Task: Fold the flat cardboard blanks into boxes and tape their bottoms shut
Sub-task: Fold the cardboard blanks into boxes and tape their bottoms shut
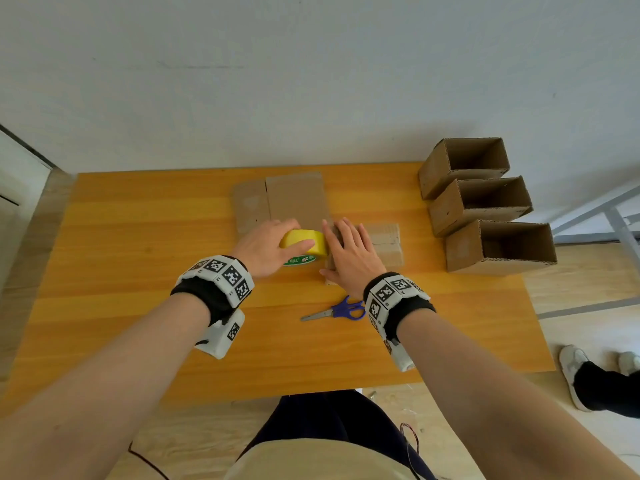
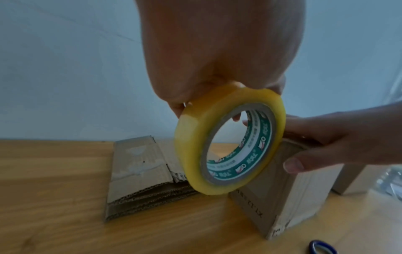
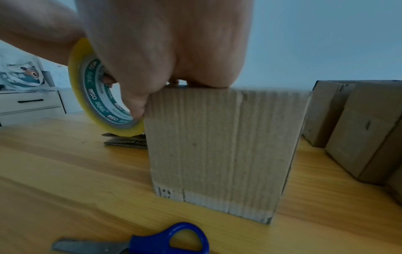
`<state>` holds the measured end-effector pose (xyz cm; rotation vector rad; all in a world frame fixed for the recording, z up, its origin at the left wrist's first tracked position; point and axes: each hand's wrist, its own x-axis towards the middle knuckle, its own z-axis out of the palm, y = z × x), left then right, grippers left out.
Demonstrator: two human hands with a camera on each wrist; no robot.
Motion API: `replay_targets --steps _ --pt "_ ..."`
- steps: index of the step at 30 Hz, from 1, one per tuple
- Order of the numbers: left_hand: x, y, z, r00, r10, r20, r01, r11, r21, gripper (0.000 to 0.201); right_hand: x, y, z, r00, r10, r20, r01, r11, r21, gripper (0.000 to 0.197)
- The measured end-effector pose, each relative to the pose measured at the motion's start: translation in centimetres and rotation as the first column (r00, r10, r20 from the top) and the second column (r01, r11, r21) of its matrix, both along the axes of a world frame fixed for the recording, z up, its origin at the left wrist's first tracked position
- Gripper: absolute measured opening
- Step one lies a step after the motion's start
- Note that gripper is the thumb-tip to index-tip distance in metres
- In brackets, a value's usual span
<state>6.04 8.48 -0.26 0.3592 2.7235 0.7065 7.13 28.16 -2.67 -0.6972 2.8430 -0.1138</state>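
My left hand point(image 1: 272, 245) grips a yellow tape roll point(image 1: 304, 242) from above, thumb and fingers round its rim. The left wrist view shows the tape roll point(image 2: 230, 137) upright, against the left top edge of a folded cardboard box point(image 2: 293, 197). My right hand point(image 1: 349, 251) lies flat on top of that box point(image 1: 388, 244), fingers straight and spread. In the right wrist view its thumb runs down the box point(image 3: 217, 146) beside the tape roll point(image 3: 104, 96). A stack of flat blanks point(image 1: 294, 199) lies behind the hands.
Three open-topped boxes point(image 1: 485, 202) stand in a row at the right end of the wooden table point(image 1: 138, 254). Blue-handled scissors point(image 1: 337, 310) lie near my right wrist. Another person's shoes point(image 1: 575, 372) are on the floor at the right.
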Motion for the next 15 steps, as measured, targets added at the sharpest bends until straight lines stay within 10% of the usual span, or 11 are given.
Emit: replay_targets --steps 15 --pt "-0.2 0.1 -0.5 0.986 0.021 0.163 0.003 0.99 -0.142 0.05 1.4 2.1 1.0 1.0 0.004 -0.002 -0.004 0.994 -0.109 0.084"
